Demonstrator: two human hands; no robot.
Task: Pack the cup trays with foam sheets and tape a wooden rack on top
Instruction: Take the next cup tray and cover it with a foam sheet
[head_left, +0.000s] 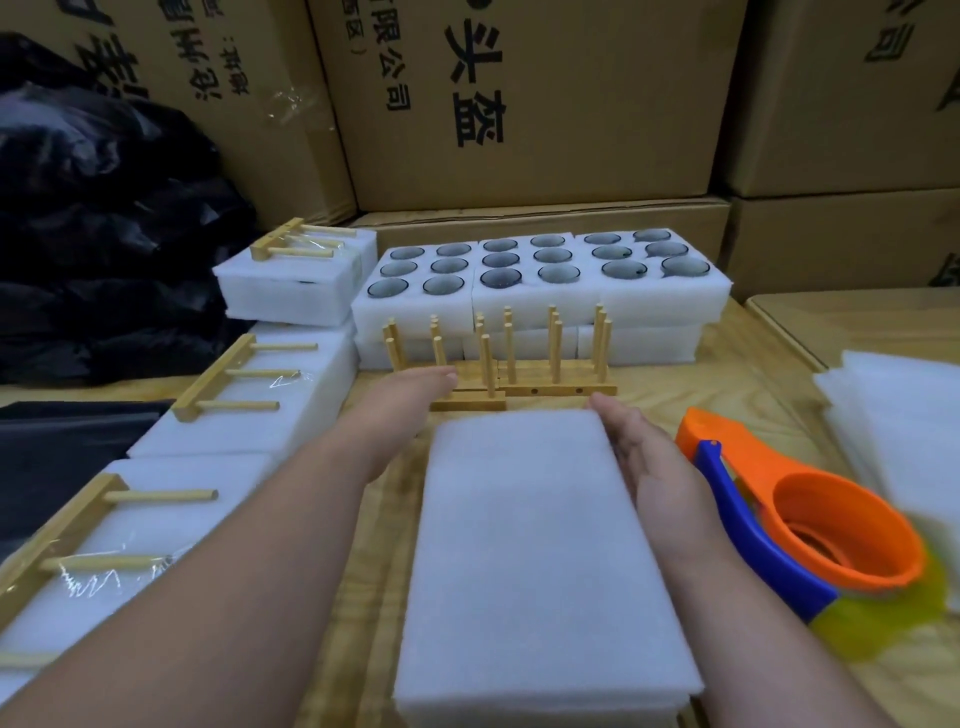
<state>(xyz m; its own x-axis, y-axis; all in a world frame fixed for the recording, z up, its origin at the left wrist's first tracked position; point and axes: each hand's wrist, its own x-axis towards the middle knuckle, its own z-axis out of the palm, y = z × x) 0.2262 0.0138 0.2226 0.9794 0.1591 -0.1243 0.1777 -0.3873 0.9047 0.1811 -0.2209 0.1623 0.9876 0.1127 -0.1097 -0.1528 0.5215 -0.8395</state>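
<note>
White foam sheet (540, 561) covers the packed tray lying on the wooden worktop (691, 374), nearest the viewer. Right hand (639, 457) rests flat against the sheet's right edge, fingers straight and released. Left hand (415, 389) reaches past the sheet's far left corner, touching a wooden rack (472, 384); whether its fingers grasp it I cannot tell. Beyond the sheet stand cup trays (540, 275). Right of the sheet lies an orange tape dispenser (810, 525); left of it, taped packs (244, 400).
</note>
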